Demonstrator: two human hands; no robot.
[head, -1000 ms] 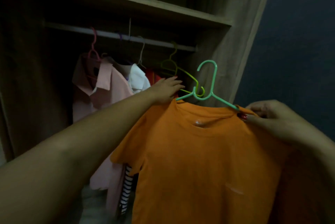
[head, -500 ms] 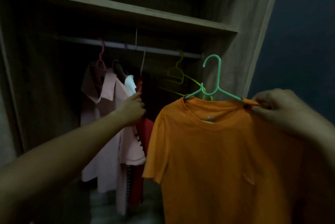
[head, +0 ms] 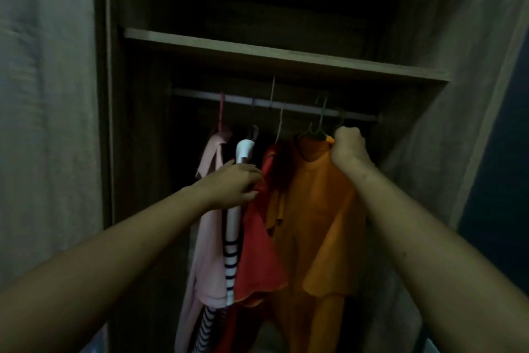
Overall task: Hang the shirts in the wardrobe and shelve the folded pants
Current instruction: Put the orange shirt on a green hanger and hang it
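The right hand (head: 347, 146) is closed on the shoulder of the orange shirt (head: 317, 209), beside its hanger (head: 316, 131). The hook is up at the rail (head: 274, 103); I cannot tell if it sits on it. The left hand (head: 234, 186), fingers loosely curled, pushes the red shirt (head: 257, 252) aside. I think hanging is in hand: next, seat the hook, then let go. No pants in view.
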